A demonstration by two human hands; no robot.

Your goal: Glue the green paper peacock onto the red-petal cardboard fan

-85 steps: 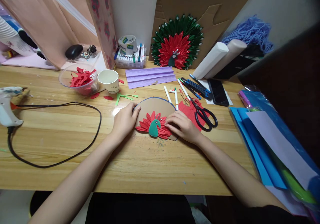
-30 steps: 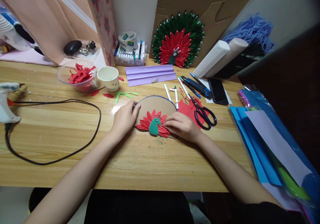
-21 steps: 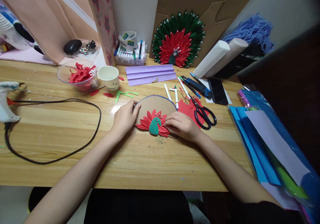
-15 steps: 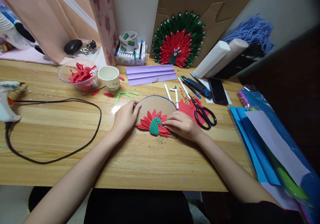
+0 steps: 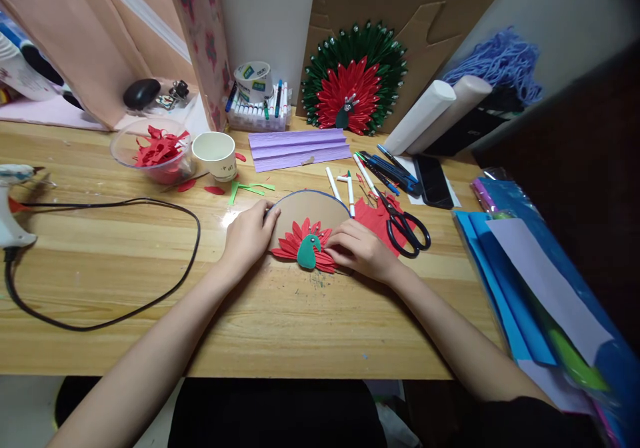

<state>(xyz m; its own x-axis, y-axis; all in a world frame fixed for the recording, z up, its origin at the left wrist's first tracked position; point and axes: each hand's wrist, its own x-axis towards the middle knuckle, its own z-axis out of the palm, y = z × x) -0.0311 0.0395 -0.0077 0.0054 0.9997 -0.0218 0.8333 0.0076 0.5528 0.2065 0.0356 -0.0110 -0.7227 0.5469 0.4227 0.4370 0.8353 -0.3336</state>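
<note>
A round cardboard piece [image 5: 313, 206] with a blue-edged rim lies on the table in front of me. Red paper petals [image 5: 287, 243] fan out over its lower half, around a green bird shape [image 5: 305, 255] with a small eye and pin-like crest. My left hand [image 5: 249, 232] grips the cardboard's left edge, thumb on top. Over the right side of the fan, the fingers of my right hand [image 5: 363, 247] are pinched together on a red petal at the bird's beak side; their tips partly cover it.
Black-handled scissors [image 5: 407, 229] rest on red paper [image 5: 370, 220] to the right. Markers [image 5: 351, 195] and a phone [image 5: 433, 180] lie behind. A glue gun [image 5: 15, 205] with a looped cord is at left, near a paper cup [image 5: 215, 157] and a bowl of red scraps [image 5: 117, 151]. A finished peacock [image 5: 333, 95] leans behind.
Both hands keep their places on the cardboard and petals. The right fingers have curled slightly; the whole view has shifted a little.
</note>
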